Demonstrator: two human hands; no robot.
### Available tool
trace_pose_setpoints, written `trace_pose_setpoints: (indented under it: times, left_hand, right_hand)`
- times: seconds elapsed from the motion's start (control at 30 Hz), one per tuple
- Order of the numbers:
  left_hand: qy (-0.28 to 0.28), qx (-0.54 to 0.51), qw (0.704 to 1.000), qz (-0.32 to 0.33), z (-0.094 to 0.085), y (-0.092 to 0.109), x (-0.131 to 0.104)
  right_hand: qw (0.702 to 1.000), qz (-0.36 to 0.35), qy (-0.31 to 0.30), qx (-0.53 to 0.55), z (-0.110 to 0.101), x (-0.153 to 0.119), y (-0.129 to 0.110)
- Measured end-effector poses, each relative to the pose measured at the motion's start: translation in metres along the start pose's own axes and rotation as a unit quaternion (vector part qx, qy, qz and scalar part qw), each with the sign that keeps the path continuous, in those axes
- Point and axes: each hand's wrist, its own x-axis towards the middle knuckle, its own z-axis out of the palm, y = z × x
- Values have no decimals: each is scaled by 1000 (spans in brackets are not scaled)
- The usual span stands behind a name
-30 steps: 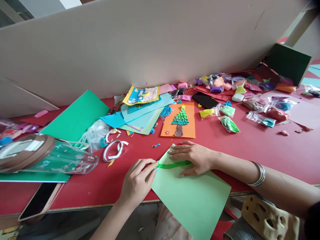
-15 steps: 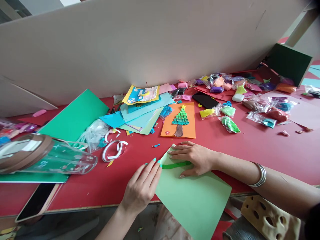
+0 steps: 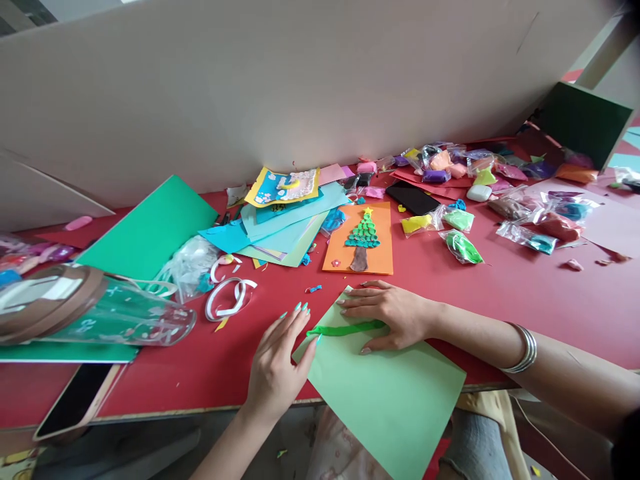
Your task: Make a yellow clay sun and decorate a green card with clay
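A pale green sheet of paper (image 3: pixel 385 407) lies at the table's front edge, with its near corner hanging over. Across its far part runs a thin strip of bright green clay (image 3: pixel 345 330). My right hand (image 3: pixel 390 315) rests flat on the sheet with fingers stretched, covering the strip's right end. Beside the strip's left end is my left hand (image 3: pixel 280 363), fingers extended and thumb apart; its thumb tip is at the paper's left edge, close to the clay. Behind them lies an orange card (image 3: pixel 384 240) with a clay tree on it.
Bagged clay (image 3: pixel 461 247) covers the right side, near a black phone (image 3: pixel 413 199). Stacked coloured papers (image 3: pixel 280 227) lie behind my left hand. A clear tumbler (image 3: pixel 135 310), white strip rings (image 3: pixel 230 299) and another phone (image 3: pixel 75 400) are at left. A grey panel (image 3: pixel 310 87) stands behind.
My left hand has shifted a little left and its thumb has spread from the fingers, uncovering the clay strip's left end. My right hand stays flat on the paper.
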Motion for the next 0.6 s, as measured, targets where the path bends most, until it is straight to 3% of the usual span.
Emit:
trace_pose_setpoints:
  times: [0.23,0.6]
  left_hand:
    - [1,18,999,33,-1,4,-2]
    - [14,-11,999,31,1,13,3]
  right_hand:
    - [1000,4,5,3,1,0,0]
    - [1000,7,9,19,0,1,0]
